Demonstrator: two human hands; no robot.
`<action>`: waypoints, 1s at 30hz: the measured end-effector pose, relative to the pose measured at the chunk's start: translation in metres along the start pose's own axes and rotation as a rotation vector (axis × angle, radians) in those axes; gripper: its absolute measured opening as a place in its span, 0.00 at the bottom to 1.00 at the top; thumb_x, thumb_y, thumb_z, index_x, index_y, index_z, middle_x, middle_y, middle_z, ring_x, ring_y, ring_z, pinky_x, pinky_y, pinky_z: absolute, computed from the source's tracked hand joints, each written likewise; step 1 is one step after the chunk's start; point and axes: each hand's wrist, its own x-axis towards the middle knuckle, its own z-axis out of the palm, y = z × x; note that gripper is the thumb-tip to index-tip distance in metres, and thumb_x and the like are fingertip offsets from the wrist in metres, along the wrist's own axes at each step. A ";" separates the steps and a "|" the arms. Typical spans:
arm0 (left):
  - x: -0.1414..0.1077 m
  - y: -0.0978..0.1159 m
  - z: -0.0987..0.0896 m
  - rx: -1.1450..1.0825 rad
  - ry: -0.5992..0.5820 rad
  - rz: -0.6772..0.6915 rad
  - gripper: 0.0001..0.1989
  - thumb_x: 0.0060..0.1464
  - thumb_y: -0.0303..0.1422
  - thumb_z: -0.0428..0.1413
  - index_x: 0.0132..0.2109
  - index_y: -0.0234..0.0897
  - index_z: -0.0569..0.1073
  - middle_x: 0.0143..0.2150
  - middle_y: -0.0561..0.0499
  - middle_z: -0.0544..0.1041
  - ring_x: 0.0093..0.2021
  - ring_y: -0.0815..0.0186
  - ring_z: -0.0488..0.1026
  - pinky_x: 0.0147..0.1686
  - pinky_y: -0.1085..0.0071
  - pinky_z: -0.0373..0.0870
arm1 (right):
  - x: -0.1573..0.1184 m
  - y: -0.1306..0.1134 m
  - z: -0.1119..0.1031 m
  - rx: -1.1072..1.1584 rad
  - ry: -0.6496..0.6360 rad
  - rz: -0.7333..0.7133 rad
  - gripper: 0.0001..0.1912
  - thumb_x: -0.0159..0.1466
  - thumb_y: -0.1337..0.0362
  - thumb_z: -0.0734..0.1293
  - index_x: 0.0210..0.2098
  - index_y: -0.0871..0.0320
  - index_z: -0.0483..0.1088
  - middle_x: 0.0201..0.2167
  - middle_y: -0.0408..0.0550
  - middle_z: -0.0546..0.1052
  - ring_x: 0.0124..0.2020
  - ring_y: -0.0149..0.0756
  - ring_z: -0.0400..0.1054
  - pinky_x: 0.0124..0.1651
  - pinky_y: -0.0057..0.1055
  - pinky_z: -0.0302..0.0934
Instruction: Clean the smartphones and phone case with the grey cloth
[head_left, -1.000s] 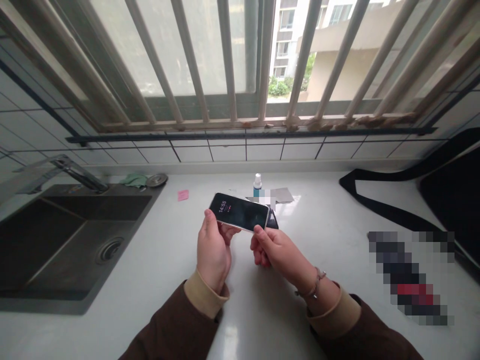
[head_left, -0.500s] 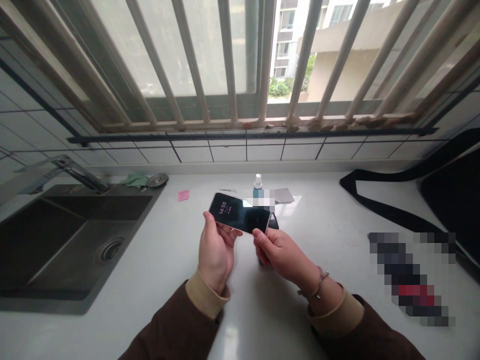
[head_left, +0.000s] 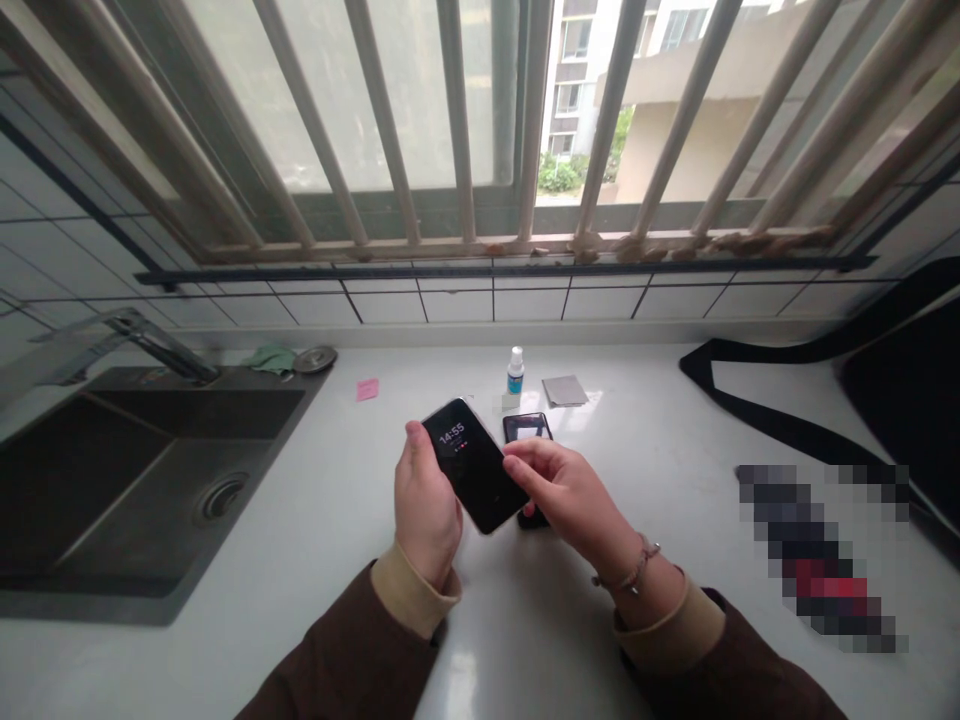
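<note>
A black phone (head_left: 475, 470) with 14:55 lit on its screen is tilted above the counter. My left hand (head_left: 429, 505) is wrapped round its left edge, thumb at the upper left corner. My right hand (head_left: 559, 490) pinches the phone's right edge between thumb and fingers. Beneath my right hand a second dark phone-like object (head_left: 528, 427) lies on the counter, partly hidden. Behind it stand a small white-capped bottle (head_left: 515, 371) with a blue label and, flat to its right, a grey cloth square (head_left: 565, 391).
A sink (head_left: 127, 490) with a faucet (head_left: 161, 345) fills the left side. A pink note (head_left: 367, 390), green cloth (head_left: 271, 360) and metal drain lid (head_left: 315, 360) lie near the back. A black bag with a strap (head_left: 787, 420) and a blurred dark item are on the right.
The held phone has turned clockwise, from nearly level to a steeper slant. My right fingers have shifted along its edge, and more of the second device on the counter shows.
</note>
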 end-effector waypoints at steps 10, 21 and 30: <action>-0.001 -0.006 0.002 0.270 -0.352 -0.024 0.32 0.63 0.51 0.62 0.65 0.39 0.66 0.56 0.41 0.79 0.54 0.56 0.79 0.57 0.57 0.74 | 0.000 0.007 0.003 -0.114 0.090 -0.026 0.18 0.71 0.47 0.69 0.42 0.57 0.75 0.26 0.42 0.75 0.23 0.31 0.68 0.25 0.28 0.64; 0.004 0.002 -0.004 0.441 -0.326 0.005 0.38 0.57 0.42 0.68 0.69 0.40 0.63 0.58 0.41 0.77 0.54 0.55 0.78 0.56 0.56 0.74 | -0.010 -0.003 0.015 -0.398 -0.056 -0.329 0.07 0.72 0.60 0.68 0.45 0.56 0.75 0.34 0.43 0.78 0.29 0.31 0.68 0.32 0.28 0.61; 0.013 0.001 -0.008 1.051 -0.232 0.282 0.44 0.52 0.38 0.68 0.72 0.35 0.61 0.60 0.38 0.69 0.62 0.48 0.70 0.67 0.49 0.65 | 0.000 0.013 0.001 -0.844 0.383 -0.283 0.15 0.73 0.59 0.66 0.55 0.58 0.75 0.43 0.54 0.79 0.47 0.48 0.73 0.53 0.44 0.67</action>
